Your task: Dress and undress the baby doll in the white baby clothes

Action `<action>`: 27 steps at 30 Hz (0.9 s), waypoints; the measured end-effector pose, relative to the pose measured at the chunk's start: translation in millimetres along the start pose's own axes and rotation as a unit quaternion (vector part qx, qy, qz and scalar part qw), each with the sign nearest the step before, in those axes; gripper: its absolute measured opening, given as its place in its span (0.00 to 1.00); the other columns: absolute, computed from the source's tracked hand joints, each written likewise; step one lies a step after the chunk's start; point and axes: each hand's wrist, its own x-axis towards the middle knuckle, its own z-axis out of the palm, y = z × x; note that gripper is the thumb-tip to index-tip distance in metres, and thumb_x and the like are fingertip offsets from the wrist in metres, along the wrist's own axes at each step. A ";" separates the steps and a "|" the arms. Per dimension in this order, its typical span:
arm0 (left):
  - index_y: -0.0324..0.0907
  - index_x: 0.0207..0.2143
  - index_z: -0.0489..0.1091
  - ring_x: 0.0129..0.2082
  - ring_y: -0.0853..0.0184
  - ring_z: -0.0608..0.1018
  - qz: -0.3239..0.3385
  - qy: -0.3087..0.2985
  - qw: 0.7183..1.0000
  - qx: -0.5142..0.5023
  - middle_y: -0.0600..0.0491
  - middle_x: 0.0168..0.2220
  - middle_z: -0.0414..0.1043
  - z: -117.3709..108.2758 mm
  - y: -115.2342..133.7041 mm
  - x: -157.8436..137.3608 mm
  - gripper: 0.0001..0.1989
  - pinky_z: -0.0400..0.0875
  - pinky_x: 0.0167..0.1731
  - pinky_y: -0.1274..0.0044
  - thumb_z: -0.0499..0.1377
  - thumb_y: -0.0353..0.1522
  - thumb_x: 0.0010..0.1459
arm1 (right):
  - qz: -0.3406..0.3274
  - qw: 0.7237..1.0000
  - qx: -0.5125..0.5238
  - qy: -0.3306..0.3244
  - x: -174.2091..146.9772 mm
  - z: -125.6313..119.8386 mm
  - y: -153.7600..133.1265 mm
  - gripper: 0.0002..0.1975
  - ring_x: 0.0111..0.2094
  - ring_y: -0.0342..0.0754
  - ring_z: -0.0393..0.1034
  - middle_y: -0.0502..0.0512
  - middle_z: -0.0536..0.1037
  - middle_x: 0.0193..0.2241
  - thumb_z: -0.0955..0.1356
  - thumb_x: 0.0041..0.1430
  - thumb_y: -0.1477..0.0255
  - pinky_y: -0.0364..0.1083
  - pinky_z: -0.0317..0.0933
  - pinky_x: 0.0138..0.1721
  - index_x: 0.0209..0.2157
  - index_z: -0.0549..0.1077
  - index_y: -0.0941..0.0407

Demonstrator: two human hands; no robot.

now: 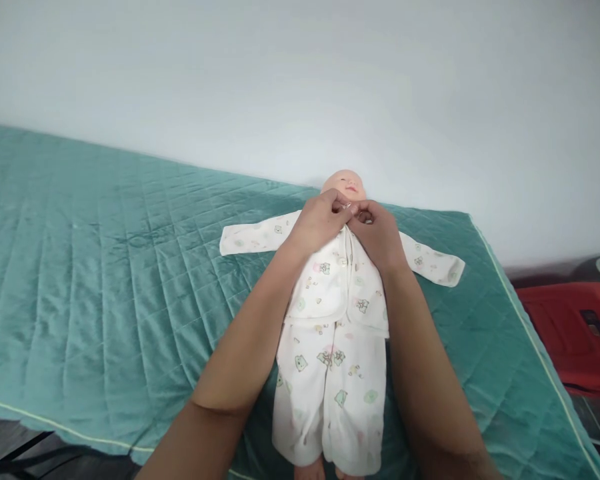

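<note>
A baby doll (347, 180) lies on its back, feet toward me, dressed in a white printed baby jacket (325, 280) and matching white trousers (330, 393). Both sleeves stretch out sideways. At the collar, just under the doll's chin, my left hand (321, 219) pinches the jacket's front edge. My right hand (379, 233) pinches the other edge right beside it, the fingertips of both almost touching. Below my hands the two front edges hang slightly apart down the middle. My fingers hide the collar and whatever fastening is there.
A green quilted cover (105, 287) with pale piping lies under the doll. Behind it rises a plain white wall (260, 87). A red plastic object (570, 327) stands beyond the right edge, and dark cords or bars (45, 453) show at the lower left.
</note>
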 end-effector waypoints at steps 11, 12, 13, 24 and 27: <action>0.42 0.44 0.73 0.35 0.69 0.77 -0.029 -0.007 0.997 -0.077 0.54 0.34 0.75 0.9 -10.6 3.9 0.14 0.70 0.39 0.76 0.59 0.24 0.55 | 0.014 1.000 0.005 -0.014 -0.9 1.8 1.6 0.08 0.31 0.42 0.62 0.48 0.73 0.32 0.71 0.51 0.72 0.46 0.61 0.37 0.35 0.72 0.55; 0.42 0.43 0.73 0.36 0.68 0.77 -0.030 -0.007 0.997 -0.071 0.53 0.36 0.76 0.5 -9.8 3.7 0.14 0.70 0.40 0.75 0.59 0.24 0.55 | 0.013 1.000 0.007 -0.016 -0.9 1.2 2.5 0.08 0.31 0.42 0.62 0.48 0.73 0.32 0.71 0.51 0.72 0.46 0.61 0.37 0.35 0.71 0.55; 0.42 0.43 0.74 0.37 0.68 0.77 -0.030 -0.004 0.998 -0.058 0.53 0.37 0.76 0.2 -8.7 3.4 0.13 0.70 0.42 0.75 0.59 0.24 0.54 | 0.011 1.000 0.008 -0.019 -0.9 0.6 3.3 0.08 0.31 0.42 0.63 0.48 0.73 0.32 0.71 0.52 0.72 0.46 0.61 0.38 0.35 0.71 0.55; 0.47 0.42 0.81 0.41 0.64 0.75 0.029 -0.018 0.995 0.092 0.50 0.42 0.75 -1.0 -7.2 2.5 0.17 0.69 0.46 0.72 0.55 0.24 0.60 | -0.013 0.998 -0.060 0.002 -6.0 -3.6 0.6 0.05 0.31 0.44 0.66 0.51 0.75 0.34 0.70 0.54 0.72 0.49 0.63 0.40 0.34 0.72 0.54; 0.46 0.42 0.80 0.45 0.62 0.76 0.026 -0.023 0.993 0.113 0.49 0.44 0.75 -1.8 -7.3 2.9 0.15 0.68 0.51 0.71 0.55 0.25 0.61 | -0.054 0.993 -0.104 0.016 -8.2 -4.7 0.3 0.02 0.31 0.46 0.67 0.52 0.76 0.33 0.68 0.56 0.72 0.50 0.63 0.40 0.32 0.74 0.53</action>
